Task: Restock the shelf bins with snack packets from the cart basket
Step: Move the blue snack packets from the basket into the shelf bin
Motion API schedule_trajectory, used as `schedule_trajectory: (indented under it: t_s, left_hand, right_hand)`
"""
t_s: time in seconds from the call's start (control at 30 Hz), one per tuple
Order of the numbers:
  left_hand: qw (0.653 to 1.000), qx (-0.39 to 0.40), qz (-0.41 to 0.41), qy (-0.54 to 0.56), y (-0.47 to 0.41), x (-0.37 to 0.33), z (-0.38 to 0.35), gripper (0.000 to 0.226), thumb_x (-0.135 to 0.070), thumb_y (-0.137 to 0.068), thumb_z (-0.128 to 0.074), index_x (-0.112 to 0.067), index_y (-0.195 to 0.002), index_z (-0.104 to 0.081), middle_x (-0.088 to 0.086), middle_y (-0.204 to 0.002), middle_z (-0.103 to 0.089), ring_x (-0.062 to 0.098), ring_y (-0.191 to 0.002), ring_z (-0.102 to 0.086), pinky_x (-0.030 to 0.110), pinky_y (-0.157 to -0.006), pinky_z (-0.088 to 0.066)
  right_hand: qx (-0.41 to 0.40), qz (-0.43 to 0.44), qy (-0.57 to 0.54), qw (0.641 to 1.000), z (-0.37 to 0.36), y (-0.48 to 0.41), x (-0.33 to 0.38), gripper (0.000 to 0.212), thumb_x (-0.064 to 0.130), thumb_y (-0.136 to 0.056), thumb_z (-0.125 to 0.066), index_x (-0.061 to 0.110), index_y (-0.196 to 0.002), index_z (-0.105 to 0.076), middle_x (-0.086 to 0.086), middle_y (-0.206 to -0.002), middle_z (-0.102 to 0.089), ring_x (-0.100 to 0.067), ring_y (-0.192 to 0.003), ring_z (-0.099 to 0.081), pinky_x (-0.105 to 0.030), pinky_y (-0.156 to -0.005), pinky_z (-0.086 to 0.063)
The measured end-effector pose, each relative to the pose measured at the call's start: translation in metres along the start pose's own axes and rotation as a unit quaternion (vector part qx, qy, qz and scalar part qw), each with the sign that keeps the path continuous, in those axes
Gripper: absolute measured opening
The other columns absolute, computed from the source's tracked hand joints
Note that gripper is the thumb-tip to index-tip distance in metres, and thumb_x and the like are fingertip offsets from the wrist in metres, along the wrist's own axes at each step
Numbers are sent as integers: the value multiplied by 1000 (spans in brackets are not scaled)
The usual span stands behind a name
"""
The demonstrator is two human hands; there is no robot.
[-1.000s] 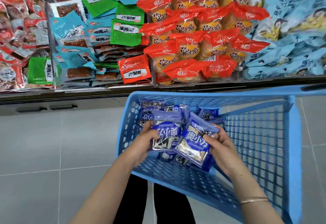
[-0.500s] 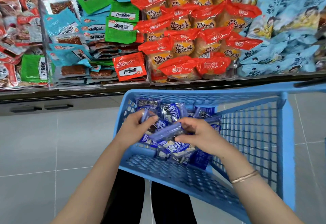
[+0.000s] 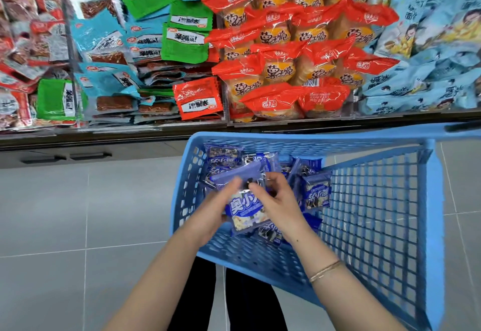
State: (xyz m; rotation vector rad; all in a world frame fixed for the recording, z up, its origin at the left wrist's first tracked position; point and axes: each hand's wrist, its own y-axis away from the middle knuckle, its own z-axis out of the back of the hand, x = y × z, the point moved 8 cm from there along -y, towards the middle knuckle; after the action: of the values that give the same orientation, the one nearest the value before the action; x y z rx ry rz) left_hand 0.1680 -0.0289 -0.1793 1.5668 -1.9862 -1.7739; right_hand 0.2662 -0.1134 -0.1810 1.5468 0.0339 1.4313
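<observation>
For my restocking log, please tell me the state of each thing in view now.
left hand: grips the blue packets.
right hand: pinches the same packets.
blue packets: held between both hands, over the basket.
basket: more packets lie inside.
shelf bins: heaped full.

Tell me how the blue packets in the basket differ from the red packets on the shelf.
Colour: blue packets are dark blue with white print, red packets red over yellow. Place: blue packets lie loose in the basket, red packets piled on the shelf. Both are sealed snack packs.
</observation>
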Motion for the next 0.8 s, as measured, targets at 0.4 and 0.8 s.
schedule_trajectory:
  t_s: [0.4, 0.8]
  left_hand:
    - [977, -184, -22, 102, 43, -1, 119, 27, -16, -76, -65, -15, -103, -64, 10, -89, -75, 23, -73, -73, 29, -56, -57]
    - [968, -189, -21, 161, 40, 4, 124, 27, -23, -89, -45, -15, -82, -70, 9, -77, -74, 22, -63, -71, 29, -50, -56]
  right_hand:
    - [60, -61, 247, 965, -8, -53, -83, 27, 17, -92, -58, 13, -119, -55, -3, -111, -58, -21, -106, -58, -20, -80, -41]
    - [75, -41, 539, 838, -28, -60, -123, 78, 21, -83, -67, 14, -146, -20, -4, -151, -20, -24, -140, -20, -39, -115, -19]
